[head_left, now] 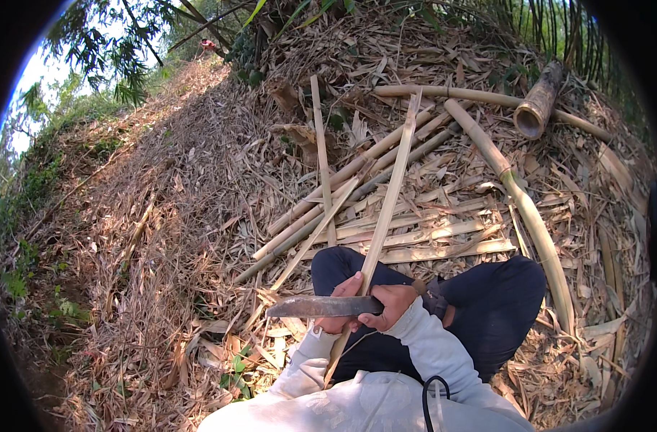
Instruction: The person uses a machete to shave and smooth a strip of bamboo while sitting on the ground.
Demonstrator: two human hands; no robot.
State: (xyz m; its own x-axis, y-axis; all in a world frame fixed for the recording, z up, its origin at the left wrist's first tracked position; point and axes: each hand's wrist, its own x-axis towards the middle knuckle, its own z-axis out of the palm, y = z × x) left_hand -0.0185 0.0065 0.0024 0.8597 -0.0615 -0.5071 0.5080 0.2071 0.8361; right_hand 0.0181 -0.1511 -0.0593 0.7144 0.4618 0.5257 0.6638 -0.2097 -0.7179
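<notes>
The left hand (334,325), closed, is gripping the bamboo strip (390,201), which is extending toward one o'clock; the right hand (396,305), closed, is clasping the knife (314,307), pointing toward nine o'clock. The strip is probably behaving light and springy, broad faces offering safer hold than edges.

leaf-littered ground (148,288) bears curved bamboo pole (533,216); split strips (443,232) and thinner poles (292,215) lie left of it.

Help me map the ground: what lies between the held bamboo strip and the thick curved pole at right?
In the head view, flat split bamboo pieces lie there on dry leaves, with bamboo pole ends farther up.
</notes>
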